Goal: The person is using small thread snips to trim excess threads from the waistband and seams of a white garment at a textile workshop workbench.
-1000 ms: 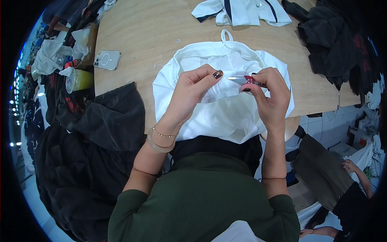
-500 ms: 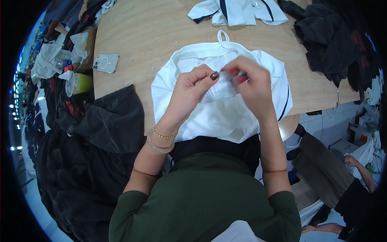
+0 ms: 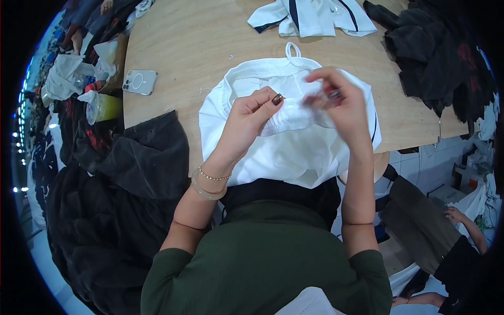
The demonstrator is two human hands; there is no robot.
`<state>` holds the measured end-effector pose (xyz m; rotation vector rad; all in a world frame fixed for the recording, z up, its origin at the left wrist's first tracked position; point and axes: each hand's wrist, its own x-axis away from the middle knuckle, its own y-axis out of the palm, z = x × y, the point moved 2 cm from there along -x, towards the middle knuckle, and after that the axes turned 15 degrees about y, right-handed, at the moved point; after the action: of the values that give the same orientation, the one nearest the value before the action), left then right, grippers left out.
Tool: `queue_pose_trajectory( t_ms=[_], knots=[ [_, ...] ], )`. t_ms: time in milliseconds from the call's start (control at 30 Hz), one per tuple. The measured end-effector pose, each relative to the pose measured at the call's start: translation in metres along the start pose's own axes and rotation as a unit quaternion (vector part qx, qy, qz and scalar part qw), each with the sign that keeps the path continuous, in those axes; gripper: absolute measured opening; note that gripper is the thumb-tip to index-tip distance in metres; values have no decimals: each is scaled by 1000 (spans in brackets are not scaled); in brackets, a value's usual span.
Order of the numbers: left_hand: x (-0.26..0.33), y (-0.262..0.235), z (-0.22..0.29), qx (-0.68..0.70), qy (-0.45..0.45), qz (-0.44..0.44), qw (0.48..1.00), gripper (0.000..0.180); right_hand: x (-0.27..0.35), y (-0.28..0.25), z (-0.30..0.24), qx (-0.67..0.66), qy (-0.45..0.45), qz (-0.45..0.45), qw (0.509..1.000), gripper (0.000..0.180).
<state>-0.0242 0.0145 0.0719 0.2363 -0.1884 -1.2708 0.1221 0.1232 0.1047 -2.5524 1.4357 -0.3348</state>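
A white garment (image 3: 278,157) with a gathered elastic waistband and dark side stripe lies over the table's near edge and my lap. A white cord loop (image 3: 292,50) sticks up at its far side. My left hand (image 3: 252,115) pinches the near part of the waistband between thumb and fingers. To the right, my right hand (image 3: 344,102) hovers over the garment, apart from my left. Its fingers are smeared by motion. Something reddish with a shiny spot shows at them, too blurred to name.
On the wooden table (image 3: 178,47) are a phone (image 3: 140,82), another white garment (image 3: 310,18) and dark clothing (image 3: 425,58). A cup of yellow drink (image 3: 105,109) stands left, above a heap of dark cloth (image 3: 115,231). Another person's arm (image 3: 467,226) shows at lower right.
My right hand has moved right, away from my left hand, and its fingers have spread somewhat. My left hand keeps its pinch on the waistband.
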Motion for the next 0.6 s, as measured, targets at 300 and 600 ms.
queue_pose_trajectory(
  t_ms=[300, 600],
  knots=[
    [1, 2, 4, -32, 22, -11, 999, 19, -13, -19, 29, 167, 92, 142, 971, 15],
    [-2, 1, 3, -14, -15, 16, 1000, 19, 22, -20, 20, 90, -125, 55, 987, 15]
  ],
)
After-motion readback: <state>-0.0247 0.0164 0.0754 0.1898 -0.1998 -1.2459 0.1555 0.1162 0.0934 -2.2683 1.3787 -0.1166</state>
